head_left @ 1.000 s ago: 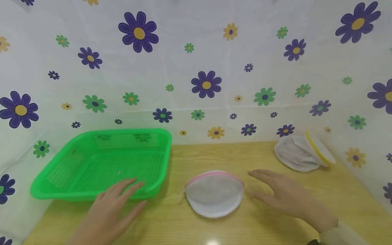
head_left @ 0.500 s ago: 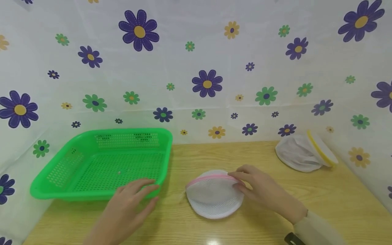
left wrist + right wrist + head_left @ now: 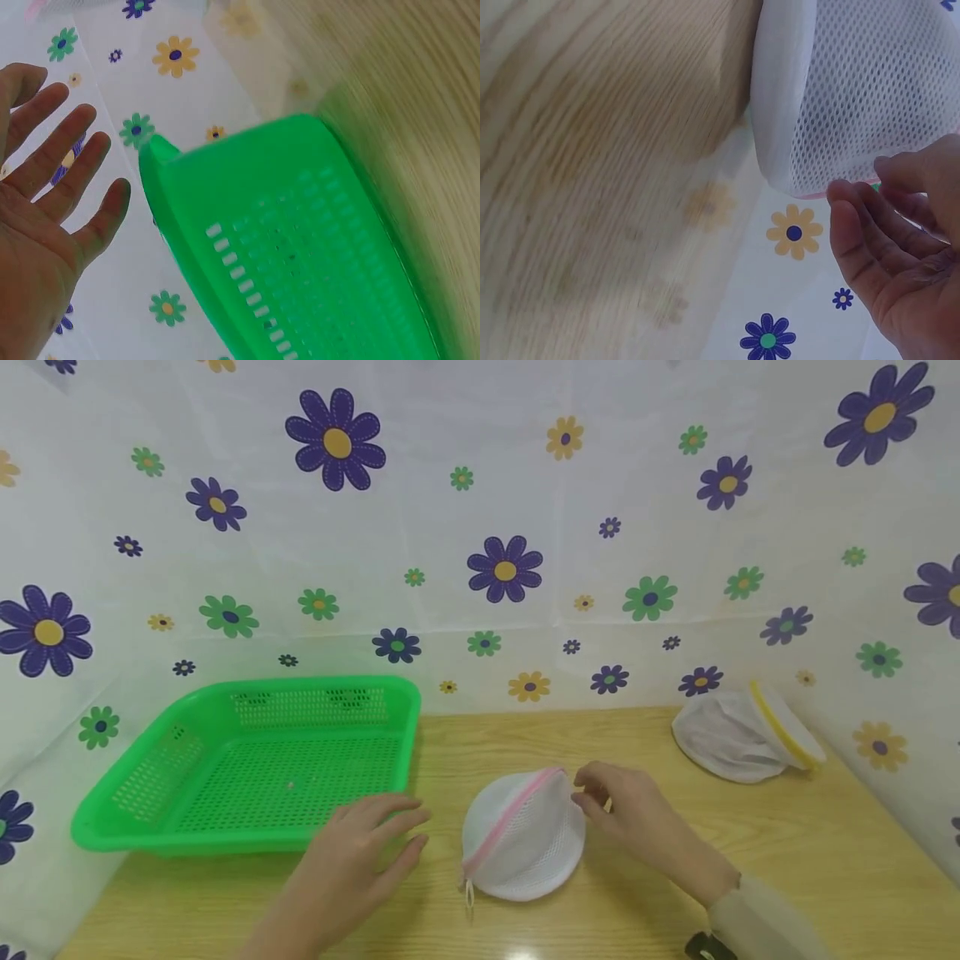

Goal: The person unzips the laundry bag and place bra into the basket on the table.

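A white mesh laundry bag (image 3: 528, 839) with a pink zipper edge lies on the table, its zipper slanting from lower left to upper right. A small pull loop (image 3: 469, 893) hangs at the zipper's lower left end. Just off the bag's upper right side is my right hand (image 3: 637, 818), fingers loosely bent with nothing between them. In the right wrist view its fingertips (image 3: 841, 191) overlap the bag's pink edge. My left hand (image 3: 360, 860) hovers left of the bag, by the basket's front right corner, with fingers spread and holding nothing.
A green plastic basket (image 3: 247, 839) with perforated sides stands at the left. At the back right lies a second white bag (image 3: 723, 735) with a yellow band. A flower-patterned sheet (image 3: 420, 527) hangs behind the wooden table (image 3: 480, 743).
My right hand reached the bag's right end, turned the bag so the zipper went from nearly level to slanted, and came away from it. My left hand moved right, towards the bag.
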`<state>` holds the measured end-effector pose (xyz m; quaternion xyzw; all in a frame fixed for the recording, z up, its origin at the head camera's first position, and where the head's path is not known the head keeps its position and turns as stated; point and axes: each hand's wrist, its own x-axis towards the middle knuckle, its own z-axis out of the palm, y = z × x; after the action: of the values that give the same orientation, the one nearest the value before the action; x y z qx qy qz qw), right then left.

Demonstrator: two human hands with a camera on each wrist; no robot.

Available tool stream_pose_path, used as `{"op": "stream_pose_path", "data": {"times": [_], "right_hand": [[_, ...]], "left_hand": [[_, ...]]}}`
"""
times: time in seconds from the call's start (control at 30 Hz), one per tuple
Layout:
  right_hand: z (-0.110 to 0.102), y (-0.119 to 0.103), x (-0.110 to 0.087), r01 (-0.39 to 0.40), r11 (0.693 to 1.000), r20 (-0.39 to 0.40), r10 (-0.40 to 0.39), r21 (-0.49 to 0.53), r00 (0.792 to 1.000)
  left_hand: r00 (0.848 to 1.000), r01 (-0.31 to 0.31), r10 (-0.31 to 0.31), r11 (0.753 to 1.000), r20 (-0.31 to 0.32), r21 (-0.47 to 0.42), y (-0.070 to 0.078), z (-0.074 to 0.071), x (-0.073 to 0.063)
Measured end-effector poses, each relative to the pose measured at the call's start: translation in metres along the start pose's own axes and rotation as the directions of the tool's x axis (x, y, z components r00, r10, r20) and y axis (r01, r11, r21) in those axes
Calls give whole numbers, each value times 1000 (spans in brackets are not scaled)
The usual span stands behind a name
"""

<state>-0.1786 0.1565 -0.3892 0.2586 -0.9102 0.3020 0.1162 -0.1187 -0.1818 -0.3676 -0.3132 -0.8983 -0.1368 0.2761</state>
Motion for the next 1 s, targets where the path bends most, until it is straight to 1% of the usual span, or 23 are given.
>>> {"op": "stream_pose_path", "data": {"times": [0.07, 0.17, 0.27, 0.37, 0.43, 0.5, 0.53, 0.6, 0.67, 0.7, 0.83, 0.93, 1.0], "right_hand": [[0, -1, -1, -32, 998, 31, 31, 50, 999], [0, -3, -2, -62, 992, 71, 55, 106, 996], [1, -4, -1, -73, 988, 92, 61, 133, 994], [3, -5, 1, -70, 985, 114, 52, 156, 992], [2, -6, 2, -67, 981, 132, 43, 180, 990], [1, -6, 1, -85, 969, 167, 46, 231, 985], [0, -7, 1, -99, 961, 182, 52, 259, 982], [-3, -7, 1, -130, 941, 210, 65, 312, 976], [-5, -8, 0, -149, 921, 229, 67, 359, 971], [-6, -8, 0, -150, 918, 231, 66, 367, 971], [-8, -8, 0, -108, 923, 228, 23, 369, 973], [-7, -8, 2, -92, 923, 225, 6, 373, 974], [-6, -7, 4, -94, 924, 215, 13, 370, 977]], "left_hand": [[1000, -19, 19, 1000, 0, -6, 5, 7, 5], [999, -37, 38, 999, 32, -12, 13, 17, 11], [993, -41, 46, 998, 108, -48, 19, 29, 17], [975, -4, 27, 994, 220, -108, 25, 37, 20], [957, 39, 4, 989, 289, -144, 28, 41, 22], [945, 68, -8, 983, 328, -173, 32, 44, 23], [941, 78, -12, 980, 338, -181, 34, 46, 24], [940, 81, -11, 978, 341, -193, 38, 48, 25], [946, 67, 2, 977, 325, -203, 41, 51, 26], [948, 61, 8, 977, 319, -203, 43, 52, 27], [951, 36, 32, 977, 307, -211, 50, 55, 31], [954, 19, 44, 979, 298, -205, 55, 57, 34], [957, 9, 50, 980, 286, -201, 57, 58, 35]]}}
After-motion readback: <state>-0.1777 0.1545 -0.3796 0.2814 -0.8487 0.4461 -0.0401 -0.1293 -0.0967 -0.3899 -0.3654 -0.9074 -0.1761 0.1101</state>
